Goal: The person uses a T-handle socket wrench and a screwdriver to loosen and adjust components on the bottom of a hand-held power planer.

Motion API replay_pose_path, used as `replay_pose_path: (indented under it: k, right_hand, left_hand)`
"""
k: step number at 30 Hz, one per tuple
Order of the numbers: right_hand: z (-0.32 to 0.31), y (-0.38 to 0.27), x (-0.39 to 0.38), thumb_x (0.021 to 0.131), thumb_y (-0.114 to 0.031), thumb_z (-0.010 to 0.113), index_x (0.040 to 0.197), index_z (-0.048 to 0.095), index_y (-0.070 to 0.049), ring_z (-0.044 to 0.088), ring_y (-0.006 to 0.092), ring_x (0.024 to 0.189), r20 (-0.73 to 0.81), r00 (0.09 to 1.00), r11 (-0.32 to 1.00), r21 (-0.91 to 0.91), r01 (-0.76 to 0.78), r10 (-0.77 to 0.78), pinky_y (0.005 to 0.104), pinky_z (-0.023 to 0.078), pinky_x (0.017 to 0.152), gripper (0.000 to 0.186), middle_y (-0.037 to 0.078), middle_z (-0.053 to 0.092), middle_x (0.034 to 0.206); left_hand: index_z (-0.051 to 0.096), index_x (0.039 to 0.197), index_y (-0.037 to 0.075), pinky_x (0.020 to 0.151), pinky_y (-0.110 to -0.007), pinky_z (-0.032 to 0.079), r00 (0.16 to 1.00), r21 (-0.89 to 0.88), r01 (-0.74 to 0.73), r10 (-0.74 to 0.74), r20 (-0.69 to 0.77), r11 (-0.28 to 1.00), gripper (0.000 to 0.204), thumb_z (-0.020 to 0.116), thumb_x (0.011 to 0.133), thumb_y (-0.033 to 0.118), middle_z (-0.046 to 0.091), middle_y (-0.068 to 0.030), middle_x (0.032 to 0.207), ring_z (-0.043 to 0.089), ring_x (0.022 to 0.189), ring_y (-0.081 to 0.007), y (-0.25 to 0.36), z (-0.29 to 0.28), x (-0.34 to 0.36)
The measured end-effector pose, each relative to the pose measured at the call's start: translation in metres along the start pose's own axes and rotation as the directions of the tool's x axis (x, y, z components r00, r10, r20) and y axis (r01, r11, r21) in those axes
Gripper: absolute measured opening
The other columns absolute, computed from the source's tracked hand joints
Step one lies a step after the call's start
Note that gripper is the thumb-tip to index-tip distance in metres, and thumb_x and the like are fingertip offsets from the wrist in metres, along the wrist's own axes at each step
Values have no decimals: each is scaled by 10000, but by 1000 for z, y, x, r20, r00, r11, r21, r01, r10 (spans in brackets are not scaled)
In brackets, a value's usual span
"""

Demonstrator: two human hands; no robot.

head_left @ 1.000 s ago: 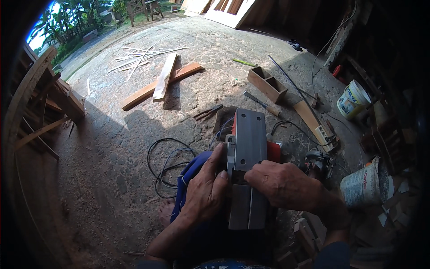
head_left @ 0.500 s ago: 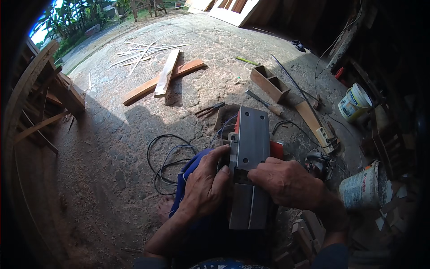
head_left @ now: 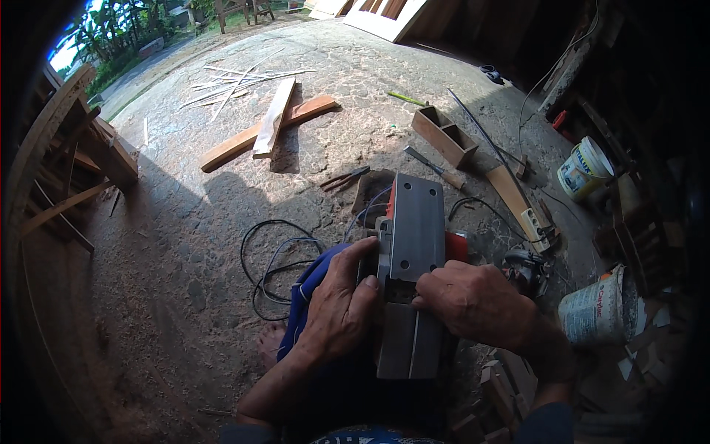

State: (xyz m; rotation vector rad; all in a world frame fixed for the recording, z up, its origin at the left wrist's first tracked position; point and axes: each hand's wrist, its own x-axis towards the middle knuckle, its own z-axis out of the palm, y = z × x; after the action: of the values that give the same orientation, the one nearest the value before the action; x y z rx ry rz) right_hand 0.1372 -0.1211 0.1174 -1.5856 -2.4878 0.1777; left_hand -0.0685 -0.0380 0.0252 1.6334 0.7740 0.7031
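A: State quantities, lower centre.
B: Left hand (head_left: 336, 296) and right hand (head_left: 479, 300): two hands total. Planer (head_left: 418, 222): one.
A: Right side?
B: Buckets (head_left: 578, 176): two. Socket strip (head_left: 534, 223): one.
A: Upper half, centre?
B: Crossed boards (head_left: 274, 122): two. Divided box (head_left: 435, 139): one. Chisel (head_left: 433, 168): one.

Sleeves of dark, greyish blue are worn on both arms; the left sleeve (head_left: 251, 434) and the right sleeve (head_left: 547, 424) are partly cut off by the lower edge, and bare forearms (head_left: 281, 388) are shown beyond them. The left hand (head_left: 340, 300) and right hand (head_left: 477, 300) are bare, with creases marked over the knuckles. Bright blue legwear (head_left: 316, 275) is worn, trimmed with thin white piping, its lower folds being lost in shadow. A bare foot (head_left: 271, 340) is dimly seen, its toes blurred. At bottom centre, blue cloth (head_left: 377, 435) is patterned in white
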Motion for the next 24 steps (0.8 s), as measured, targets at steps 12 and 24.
replay_pose_path:
  k: [12, 24]
  right_hand:
    - [12, 3, 2, 973, -377, 663, 765, 544, -84, 647, 295, 620, -88, 995, 999, 1, -47, 47, 409, 517, 561, 379, 85, 571, 657]
    - [55, 113, -58, 1074, -148, 446, 1256, 512, -40, 656, 144, 809, 126, 499, -267, 938, 221, 857, 270, 547, 673, 222, 120, 654, 1105]
  left_hand:
    - [424, 1478, 51, 957, -397, 479, 986, 97, -155, 161, -49, 983, 529, 468, 981, 228, 555, -202, 1300, 584, 1059, -275, -11, 0, 2]
    - [430, 1488, 23, 1112, -409, 422, 995, -57, -81, 77, -59, 995, 540, 460, 988, 226, 533, -246, 1406, 537, 1327, -328, 2, 7, -1]
